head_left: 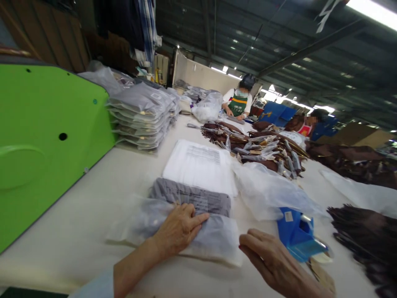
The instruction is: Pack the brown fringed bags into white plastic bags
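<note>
A folded dark grey garment (pixel 198 198) lies partly inside a clear frosted plastic bag (pixel 217 236), its far part showing beyond the bag's edge. My left hand (pixel 178 225) rests on top of this bag, palm down, with fingers stretched out and the index finger pointing right. Just right of the bag's edge is my right hand (pixel 266 252), fingers bent and pressed together; whatever is between the fingertips, if anything, is hidden. Behind the garment is a flat stack of white plastic bags (pixel 198 165) with printed text. A blue tape dispenser (pixel 296 231) stands beyond my right hand.
A green machine panel (pixel 56 132) borders the table's left side, near piled bagged garments (pixel 142 111). Brown fringed items (pixel 260 145) are heaped behind, with more dark fringed cloth (pixel 366 240) at right. A loose plastic sheet (pixel 273 188) lies between. A co-worker (pixel 238 101) stands at the far end.
</note>
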Tool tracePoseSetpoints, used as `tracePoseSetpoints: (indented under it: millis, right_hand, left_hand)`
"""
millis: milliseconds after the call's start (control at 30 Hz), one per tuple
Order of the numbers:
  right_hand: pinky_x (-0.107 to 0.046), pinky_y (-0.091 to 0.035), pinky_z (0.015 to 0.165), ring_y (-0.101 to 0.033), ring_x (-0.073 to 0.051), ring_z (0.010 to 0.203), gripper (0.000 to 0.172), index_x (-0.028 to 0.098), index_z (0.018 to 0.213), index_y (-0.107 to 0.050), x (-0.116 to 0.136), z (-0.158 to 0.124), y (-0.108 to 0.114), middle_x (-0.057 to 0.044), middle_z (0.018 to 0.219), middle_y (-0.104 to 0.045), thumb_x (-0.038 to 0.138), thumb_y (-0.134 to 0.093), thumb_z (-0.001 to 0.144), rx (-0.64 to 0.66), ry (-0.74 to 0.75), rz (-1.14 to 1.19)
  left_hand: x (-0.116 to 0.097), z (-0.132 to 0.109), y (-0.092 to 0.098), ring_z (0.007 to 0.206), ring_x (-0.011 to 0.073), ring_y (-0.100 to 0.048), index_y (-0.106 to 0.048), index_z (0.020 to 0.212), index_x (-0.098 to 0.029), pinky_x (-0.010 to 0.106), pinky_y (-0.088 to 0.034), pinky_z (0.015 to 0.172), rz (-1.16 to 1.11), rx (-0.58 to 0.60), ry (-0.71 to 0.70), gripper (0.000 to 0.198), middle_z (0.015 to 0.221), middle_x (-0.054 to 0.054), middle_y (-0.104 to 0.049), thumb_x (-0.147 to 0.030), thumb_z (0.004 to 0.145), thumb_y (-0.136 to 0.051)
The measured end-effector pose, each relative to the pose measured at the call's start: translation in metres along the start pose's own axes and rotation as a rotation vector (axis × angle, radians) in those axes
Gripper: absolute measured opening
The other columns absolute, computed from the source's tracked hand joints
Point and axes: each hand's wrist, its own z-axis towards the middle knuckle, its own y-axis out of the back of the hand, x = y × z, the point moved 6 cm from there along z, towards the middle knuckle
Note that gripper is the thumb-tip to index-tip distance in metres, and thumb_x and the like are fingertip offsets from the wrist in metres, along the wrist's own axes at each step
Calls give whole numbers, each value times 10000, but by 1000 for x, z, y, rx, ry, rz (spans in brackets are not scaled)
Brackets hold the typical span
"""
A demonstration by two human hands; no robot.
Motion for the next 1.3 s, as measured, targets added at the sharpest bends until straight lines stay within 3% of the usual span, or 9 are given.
tracePoseSetpoints:
  millis: [300,600,833,933,1000,1133,1200,1300]
  right_hand:
    - [-252,-302,571,-461,-115,609,226,216,739,-529,-7,66,-1,9,683,-521,258,-373,897,127,100,25]
    - [-226,-238,486,-377,-86,503,194,211,590,-521,-46,92,-25,58,524,-449,300,-553,759,164,-166,305]
    - [-194,-287,409,-412,-82,459,337,215,688,-430,-85,90,-40,100,500,-434,388,-700,583,-11,-399,501]
    - [-222,-352,401,-457,-107,424,293,211,669,-456,-95,82,-40,81,466,-469,430,-644,617,-103,-434,513]
    - [-264,-411,456,-507,-136,479,276,202,649,-487,-96,70,-34,32,520,-525,459,-582,673,-245,-461,452]
    - [-376,-482,750,-599,-211,847,315,176,883,-593,-61,41,-34,-103,909,-641,438,-426,829,-528,-421,305]
    - [-380,-452,881,-560,-214,1041,309,198,1082,-578,-21,35,-45,-101,1095,-626,360,-426,868,-595,-210,138]
    - [-403,-433,921,-510,-250,1148,507,153,1314,-409,28,30,-67,-127,1219,-575,348,-490,853,-669,40,-243]
  left_hand:
    - [0,-1,0,773,174,-472,-503,1204,-314,348,-403,744,-23,18,31,328,840,29,-479,-249,885,-468]
    - [2,0,-2,785,182,-468,-481,1219,-325,405,-401,798,-18,55,63,351,851,27,-481,-247,876,-482]
    - [1,1,-1,765,172,-476,-514,1198,-308,373,-415,764,11,36,51,341,844,28,-478,-224,869,-492]
    - [1,1,-2,774,177,-481,-510,1205,-303,367,-422,748,10,26,43,344,849,34,-485,-224,871,-487]
    - [1,0,-3,784,184,-483,-504,1210,-304,378,-421,748,8,26,42,343,858,39,-491,-229,877,-476]
    - [2,-2,-5,787,188,-483,-493,1217,-311,382,-415,743,5,41,46,345,860,40,-496,-242,879,-472]
    - [3,-2,-5,787,187,-483,-494,1215,-310,380,-412,745,8,47,53,340,864,41,-499,-253,881,-468]
    - [3,1,-5,798,189,-488,-498,1208,-319,384,-410,760,15,63,69,324,870,37,-507,-283,888,-455]
